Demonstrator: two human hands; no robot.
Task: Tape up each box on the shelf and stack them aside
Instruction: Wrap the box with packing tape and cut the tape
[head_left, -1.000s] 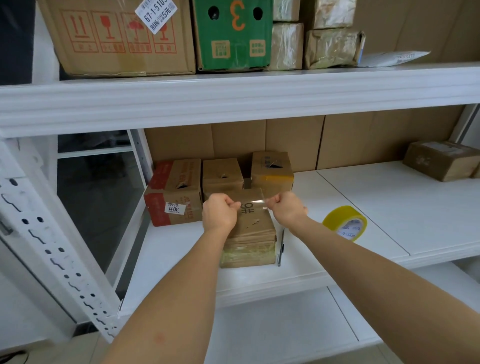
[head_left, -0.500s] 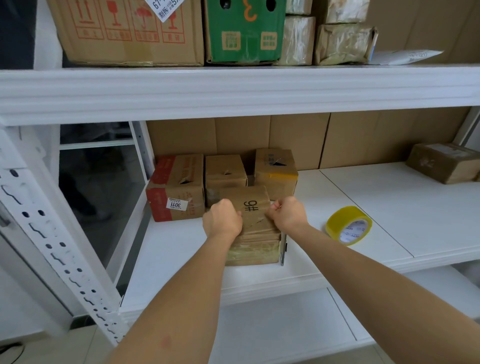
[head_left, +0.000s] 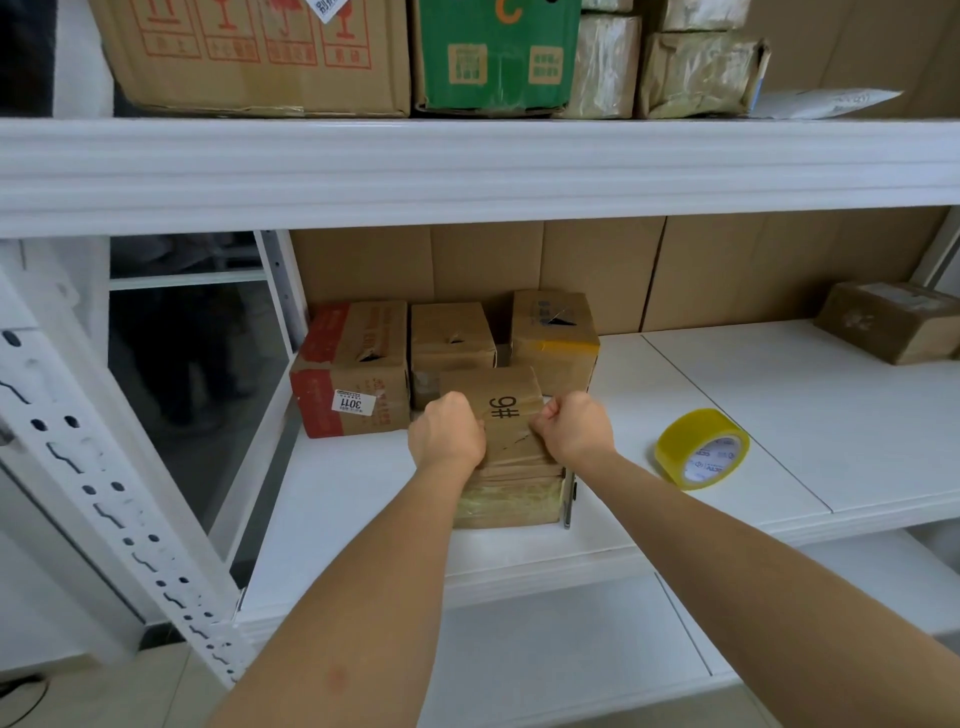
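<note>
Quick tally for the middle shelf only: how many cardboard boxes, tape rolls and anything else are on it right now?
Cardboard boxes: 5 (#6 box under both hands, red-printed box, plain box, yellow-taped box, far-right box)
Yellow tape rolls: 1
Slim tool beside the #6 box, kind unclear: 1
Total: 7

We read "#6" in black on the top of the brown box (head_left: 506, 415) at the front of the middle shelf, printed upside down to us. A white sticker on the red-and-brown box (head_left: 353, 369) at the left bears "3011", also inverted. On the upper shelf, the large carton (head_left: 260, 52) carries red handling symbols in frames, and the green box (head_left: 496, 57) shows an orange curved mark, cut off, above two tan squares. Lettering inside the yellow tape roll (head_left: 701, 449) is too small to read.
</note>
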